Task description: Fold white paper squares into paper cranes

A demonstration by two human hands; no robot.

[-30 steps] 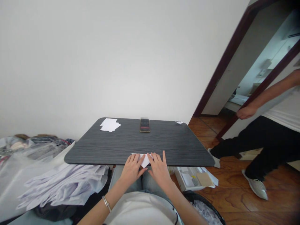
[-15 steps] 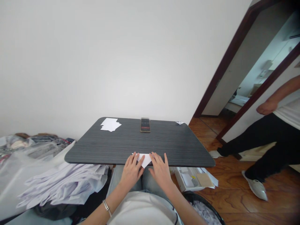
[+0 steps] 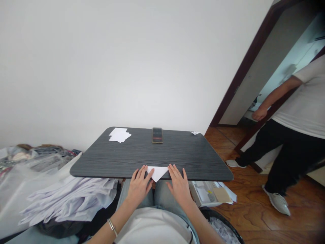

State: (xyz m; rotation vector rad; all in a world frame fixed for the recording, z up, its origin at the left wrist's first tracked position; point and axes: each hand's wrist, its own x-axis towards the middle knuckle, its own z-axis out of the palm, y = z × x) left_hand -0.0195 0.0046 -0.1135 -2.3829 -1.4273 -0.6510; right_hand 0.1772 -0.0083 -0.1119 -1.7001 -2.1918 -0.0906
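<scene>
Head view: paper [image 3: 157, 171] is a white folded triangle at the near edge of the table [image 3: 152, 152], centred between both hands. Left hand [image 3: 139, 184] lies flat with fingers spread, gripping nothing, tips on the paper's left corner. Right hand [image 3: 179, 183] is likewise open and flat, tips at the right corner.

The step looks like flattening a fold. To do it well, pin both corners evenly, keep the layers aligned, and rub along the crease, not across it. The tip seems unsupported, so press lightly there.

Long axis runs left-right, parallel to the table's near edge. The apex points back at the person, just past that edge.

Phone [image 3: 157, 135] and loose sheets [image 3: 119, 135] lie at the far side. Another person [image 3: 299, 112] stands well apart on the right.
</scene>
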